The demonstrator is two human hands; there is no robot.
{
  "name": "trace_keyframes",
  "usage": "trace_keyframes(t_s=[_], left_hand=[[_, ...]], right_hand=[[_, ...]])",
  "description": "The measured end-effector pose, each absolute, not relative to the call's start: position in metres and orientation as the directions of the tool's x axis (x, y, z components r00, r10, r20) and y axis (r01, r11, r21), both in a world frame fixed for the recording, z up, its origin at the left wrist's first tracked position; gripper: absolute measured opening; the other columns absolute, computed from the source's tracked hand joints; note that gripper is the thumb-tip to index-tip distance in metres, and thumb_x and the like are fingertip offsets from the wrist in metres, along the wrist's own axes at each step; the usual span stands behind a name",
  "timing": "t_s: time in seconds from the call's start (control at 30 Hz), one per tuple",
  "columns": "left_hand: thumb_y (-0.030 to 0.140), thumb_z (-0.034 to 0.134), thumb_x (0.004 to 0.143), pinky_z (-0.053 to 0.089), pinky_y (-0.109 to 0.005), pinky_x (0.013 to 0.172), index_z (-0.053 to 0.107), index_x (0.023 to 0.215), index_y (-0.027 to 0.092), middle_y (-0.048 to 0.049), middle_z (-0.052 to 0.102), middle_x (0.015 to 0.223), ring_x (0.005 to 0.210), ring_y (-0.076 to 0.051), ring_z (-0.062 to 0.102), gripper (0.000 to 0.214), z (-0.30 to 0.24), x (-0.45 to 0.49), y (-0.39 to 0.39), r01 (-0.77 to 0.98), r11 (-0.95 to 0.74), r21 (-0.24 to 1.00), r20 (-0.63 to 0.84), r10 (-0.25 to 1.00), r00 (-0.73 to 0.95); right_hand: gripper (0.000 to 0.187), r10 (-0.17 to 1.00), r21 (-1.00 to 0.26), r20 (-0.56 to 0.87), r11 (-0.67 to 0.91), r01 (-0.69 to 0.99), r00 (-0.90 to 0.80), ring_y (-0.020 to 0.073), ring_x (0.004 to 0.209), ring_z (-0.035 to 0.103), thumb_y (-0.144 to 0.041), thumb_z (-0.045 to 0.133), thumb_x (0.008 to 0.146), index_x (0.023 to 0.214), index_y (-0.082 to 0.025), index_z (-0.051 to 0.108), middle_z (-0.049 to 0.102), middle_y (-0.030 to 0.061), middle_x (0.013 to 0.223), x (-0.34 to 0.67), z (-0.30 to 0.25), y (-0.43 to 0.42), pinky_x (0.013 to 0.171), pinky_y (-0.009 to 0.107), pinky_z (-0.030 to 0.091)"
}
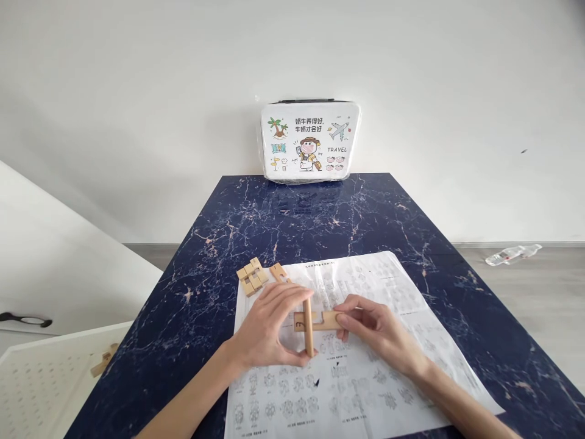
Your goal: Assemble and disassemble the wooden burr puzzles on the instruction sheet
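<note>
My left hand point(273, 326) pinches a wooden puzzle piece point(308, 329) by its two ends, thumb below and fingers above, so it stands edge-on to me. A second, flat wooden piece with a notch and a dark mark point(328, 322) crosses it; its marked end pokes out on the left. Thumb and fingers of my right hand point(372, 329) close on the right end of this notched piece. Both are held over a printed instruction sheet point(388, 292). Beyond my left hand lie another notched wooden piece point(278, 272) and an interlocked wooden block cluster point(252, 277).
A white carrying case with cartoon prints point(311, 143) stands at the table's far edge against the wall. To the left is a white perforated basket point(50, 372) with a wooden piece point(105, 360) in it. A clear plastic bottle point(512, 255) lies on the floor at right.
</note>
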State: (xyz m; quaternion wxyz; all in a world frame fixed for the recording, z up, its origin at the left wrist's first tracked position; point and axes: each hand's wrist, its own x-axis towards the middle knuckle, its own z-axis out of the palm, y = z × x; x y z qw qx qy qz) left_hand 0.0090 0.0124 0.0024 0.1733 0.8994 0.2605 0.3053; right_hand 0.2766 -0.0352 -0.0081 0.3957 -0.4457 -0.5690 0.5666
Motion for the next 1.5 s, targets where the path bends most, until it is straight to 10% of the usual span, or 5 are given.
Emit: trace_keyframes(t_s=[1.5], left_hand=[[0.042, 0.09, 0.069, 0.047, -0.057, 0.114, 0.046, 0.149, 0.028, -0.0116, 0.069, 0.136, 0.125, -0.037, 0.064, 0.092, 0.006, 0.007, 0.017, 0.435, -0.726, 0.533, 0.433, 0.675, 0.597]], right_hand=[[0.037, 0.971, -0.988, -0.133, -0.114, 0.105, -0.199, 0.0228, 0.077, 0.072, -0.06, 0.071, 0.099, 0.1, -0.023, 0.077, 0.075, 0.0042, 0.077, 0.299, -0.004, -0.021, 0.086, 0.04, 0.056]])
